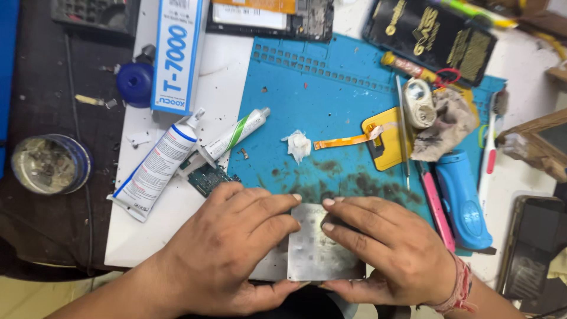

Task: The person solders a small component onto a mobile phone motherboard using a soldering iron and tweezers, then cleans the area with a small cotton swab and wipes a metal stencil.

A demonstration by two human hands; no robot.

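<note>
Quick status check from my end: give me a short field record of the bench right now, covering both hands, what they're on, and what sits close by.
left hand: flat on the left part of the metal stencil plate, fingers pressing it down
right hand: on the plate's right side, fingertips on top
surface: blue work mat
near left hand: green circuit board, two glue tubes
mid mat: white wad, orange flex cable
right of mat: blue tool, pink tool

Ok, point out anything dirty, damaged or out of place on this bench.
Dark smudges stain the blue work mat just above both hands, beside a crumpled white tissue wad. A grimy grey rag lies bunched at the mat's right.
</note>
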